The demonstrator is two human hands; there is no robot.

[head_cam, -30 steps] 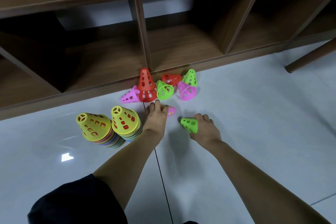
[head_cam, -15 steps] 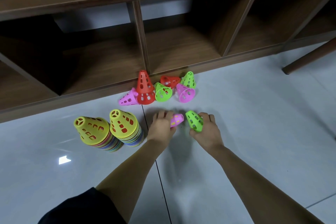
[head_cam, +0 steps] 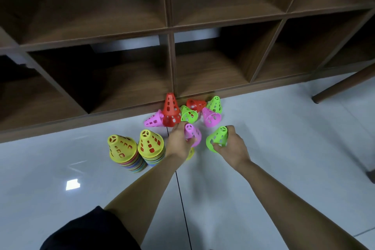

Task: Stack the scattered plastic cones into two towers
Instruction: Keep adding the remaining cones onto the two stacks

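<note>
The step in hand looks like pickup: the left hand (head_cam: pixel 178 143) is curled round a pink cone (head_cam: pixel 192 134) and the right hand (head_cam: pixel 233 148) round a green cone (head_cam: pixel 218 139), both cones tip-up. The next move probably calls for carrying each leftward and lowering it squarely onto the yellow-topped left tower (head_cam: pixel 121 148) or right tower (head_cam: pixel 151 144), which stand touching. The remaining loose cones (head_cam: pixel 188 114) crowd the base of the wooden shelf unit (head_cam: pixel 121 116) just beyond the hands, while bare floor (head_cam: pixel 284 148) lies open to the right.
</note>
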